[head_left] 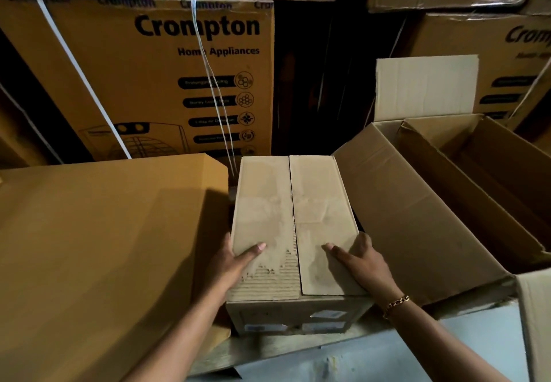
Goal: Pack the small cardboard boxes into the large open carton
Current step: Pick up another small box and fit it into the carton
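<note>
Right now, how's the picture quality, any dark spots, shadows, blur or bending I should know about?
Head view: dim overall; the gap between the stacked printed cartons is nearly black. The left hand and forearm cast a shadow on the flat carton top. The small box is sharp; the small print on the cartons is soft. Wide-angle bending shows at the edges.

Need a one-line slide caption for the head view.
Both hands, left hand and right hand, grip a small closed cardboard box beside the large open carton.
</note>
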Available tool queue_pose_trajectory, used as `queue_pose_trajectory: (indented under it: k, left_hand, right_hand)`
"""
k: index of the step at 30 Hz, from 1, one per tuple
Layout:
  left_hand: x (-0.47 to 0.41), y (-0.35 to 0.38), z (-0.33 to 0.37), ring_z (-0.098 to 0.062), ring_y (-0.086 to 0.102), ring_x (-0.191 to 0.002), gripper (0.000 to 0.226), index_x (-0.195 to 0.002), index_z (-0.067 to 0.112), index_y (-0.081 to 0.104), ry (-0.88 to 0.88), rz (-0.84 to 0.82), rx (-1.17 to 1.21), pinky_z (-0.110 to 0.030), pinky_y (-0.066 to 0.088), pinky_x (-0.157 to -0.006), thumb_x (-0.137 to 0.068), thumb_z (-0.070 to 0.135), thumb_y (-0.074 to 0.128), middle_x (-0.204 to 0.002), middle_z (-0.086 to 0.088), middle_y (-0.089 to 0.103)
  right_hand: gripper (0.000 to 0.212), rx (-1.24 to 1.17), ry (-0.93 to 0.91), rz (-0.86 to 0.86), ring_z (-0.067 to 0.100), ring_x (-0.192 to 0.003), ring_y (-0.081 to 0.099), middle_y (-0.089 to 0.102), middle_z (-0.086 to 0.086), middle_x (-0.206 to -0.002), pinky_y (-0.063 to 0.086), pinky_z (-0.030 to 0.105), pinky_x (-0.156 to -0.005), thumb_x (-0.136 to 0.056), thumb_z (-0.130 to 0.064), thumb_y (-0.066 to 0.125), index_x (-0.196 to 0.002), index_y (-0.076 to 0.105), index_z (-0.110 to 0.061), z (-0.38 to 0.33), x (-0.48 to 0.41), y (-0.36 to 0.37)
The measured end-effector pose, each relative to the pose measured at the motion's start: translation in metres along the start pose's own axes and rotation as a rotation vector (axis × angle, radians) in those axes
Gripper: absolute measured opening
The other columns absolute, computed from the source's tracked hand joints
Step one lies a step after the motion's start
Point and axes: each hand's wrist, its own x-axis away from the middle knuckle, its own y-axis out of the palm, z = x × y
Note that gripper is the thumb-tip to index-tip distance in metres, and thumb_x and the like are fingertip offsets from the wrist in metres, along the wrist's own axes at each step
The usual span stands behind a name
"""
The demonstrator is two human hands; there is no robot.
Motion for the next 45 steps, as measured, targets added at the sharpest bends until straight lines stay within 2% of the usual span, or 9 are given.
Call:
queue_pose_trajectory:
  k: [4, 10, 14, 17, 20, 24, 32, 43, 45]
  left_hand:
    - [-0.024, -0.005, 0.012, -0.017, 0.068, -0.095, 0.084, -0.128, 0.029, 0.049, 0.018, 0.014, -0.009, -0.039, 0.057, -0.083, -0.062, 0.071, 0.079, -0.111, 0.009, 0.069]
    - [-0.053, -0.009, 0.025, -0.022, 0.067, -0.101, 0.090, -0.132, 0.024, 0.050, -0.048, -0.027, 0.113, -0.043, 0.056, -0.092, -0.059, 0.063, 0.086, -0.117, 0.002, 0.069]
    - [-0.054, -0.007, 0.023, -0.019, 0.070, -0.095, 0.086, -0.126, 0.021, 0.057, -0.095, -0.064, 0.259, -0.034, 0.058, -0.079, -0.053, 0.053, 0.090, -0.112, -0.001, 0.072]
    - [-0.047, -0.011, 0.025, -0.018, 0.069, -0.091, 0.066, -0.126, 0.017, 0.055, -0.090, -0.074, 0.327, -0.026, 0.054, -0.065, -0.071, 0.031, 0.088, -0.110, -0.004, 0.070]
    - [-0.040, -0.016, 0.032, -0.019, 0.069, -0.092, 0.061, -0.127, 0.016, 0.055, -0.056, -0.094, 0.352, -0.026, 0.055, -0.065, -0.075, 0.024, 0.086, -0.112, -0.008, 0.071]
    - [-0.029, -0.028, 0.084, -0.023, 0.069, -0.097, 0.061, -0.125, 0.021, 0.053, 0.083, -0.091, 0.335, -0.034, 0.057, -0.076, -0.074, 0.029, 0.086, -0.113, -0.007, 0.070]
    - [0.039, -0.024, 0.230, -0.012, 0.074, -0.085, 0.070, -0.126, 0.020, 0.057, 0.498, -0.053, 0.438, -0.027, 0.060, -0.064, -0.064, 0.037, 0.084, -0.106, 0.001, 0.073]
    - [0.167, 0.129, 0.357, -0.009, 0.069, -0.105, 0.056, -0.127, 0.034, 0.054, 0.912, -0.040, 0.584, -0.035, 0.059, -0.089, -0.079, 0.035, 0.083, -0.121, 0.006, 0.069]
    - [0.181, 0.158, 0.373, -0.008, 0.069, -0.104, 0.058, -0.131, 0.026, 0.052, 0.938, -0.060, 0.597, -0.032, 0.059, -0.087, -0.081, 0.032, 0.082, -0.121, 0.004, 0.068]
  right_hand:
    - [0.109, -0.079, -0.008, -0.009, 0.027, -0.101, 0.065, 0.056, 0.004, -0.123, 0.060, 0.043, -0.086, -0.058, -0.079, 0.075, -0.146, 0.035, -0.028, -0.018, -0.014, -0.002]
    - [0.066, -0.322, 0.069, -0.033, 0.020, -0.084, 0.074, 0.074, 0.006, -0.104, 0.060, 0.027, -0.064, -0.066, -0.048, 0.091, -0.115, 0.060, -0.017, -0.036, -0.039, -0.003]
    - [0.063, -0.389, 0.114, -0.081, 0.023, -0.081, 0.076, 0.076, 0.010, -0.101, 0.059, 0.027, -0.061, -0.071, -0.040, 0.090, -0.119, 0.063, -0.010, -0.037, -0.038, -0.004]
    - [0.069, -0.436, 0.127, -0.087, 0.028, -0.091, 0.075, 0.074, 0.012, -0.109, 0.062, 0.031, -0.066, -0.072, -0.039, 0.089, -0.127, 0.058, -0.012, -0.037, -0.030, -0.002]
    - [0.065, -0.482, 0.091, -0.077, 0.026, -0.087, 0.076, 0.074, 0.010, -0.109, 0.061, 0.030, -0.063, -0.076, -0.034, 0.087, -0.129, 0.055, -0.016, -0.046, -0.014, -0.008]
    - [0.065, -0.579, -0.003, -0.049, 0.024, -0.089, 0.077, 0.073, 0.008, -0.113, 0.063, 0.032, -0.068, -0.077, -0.032, 0.087, -0.132, 0.052, -0.022, -0.076, 0.002, -0.042]
    - [0.050, -0.641, -0.386, 0.137, 0.015, -0.091, 0.076, 0.073, 0.001, -0.114, 0.063, 0.033, -0.073, -0.081, -0.031, 0.083, -0.122, 0.054, -0.031, -0.137, 0.062, -0.172]
    - [0.059, -0.538, -0.747, 0.439, 0.015, -0.102, 0.074, 0.073, -0.002, -0.119, 0.061, 0.032, -0.079, -0.084, -0.027, 0.081, -0.136, 0.053, -0.027, -0.084, 0.149, -0.398]
    - [0.058, -0.508, -0.760, 0.471, 0.014, -0.101, 0.074, 0.073, -0.002, -0.119, 0.060, 0.028, -0.078, -0.085, -0.025, 0.080, -0.137, 0.053, -0.024, -0.073, 0.158, -0.431]
